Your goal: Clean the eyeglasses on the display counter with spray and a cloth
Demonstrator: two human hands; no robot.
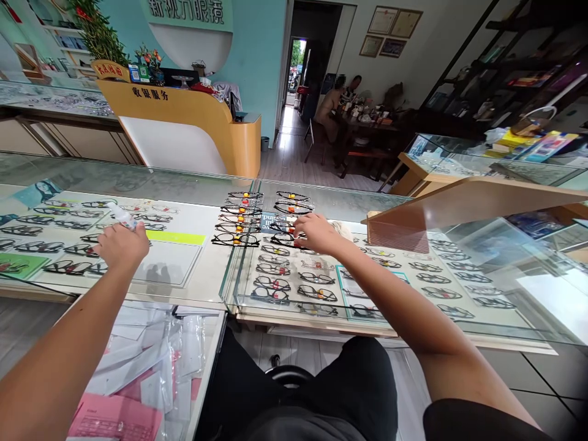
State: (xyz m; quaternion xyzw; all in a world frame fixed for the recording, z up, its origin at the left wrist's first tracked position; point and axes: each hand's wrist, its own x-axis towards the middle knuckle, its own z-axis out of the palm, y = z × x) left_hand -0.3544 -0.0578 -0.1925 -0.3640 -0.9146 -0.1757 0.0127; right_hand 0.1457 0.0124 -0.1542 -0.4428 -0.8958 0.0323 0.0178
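- Bagged papers [138, 367] (some pink) heap below the counter [193, 282].
- Left hand [120, 245]: grip clamped on a clear bottle [123, 215].
- Right hand [316, 234] touches frames [281, 239] on top; I cannot tell its grip.

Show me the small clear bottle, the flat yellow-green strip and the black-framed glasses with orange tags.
small clear bottle [122, 215]: head view, its body.
flat yellow-green strip [177, 237]: head view, its middle.
black-framed glasses with orange tags [235, 240]: head view, nearest pair's bridge.

Left hand [120, 244] fisted, right hand [316, 234] palm-down
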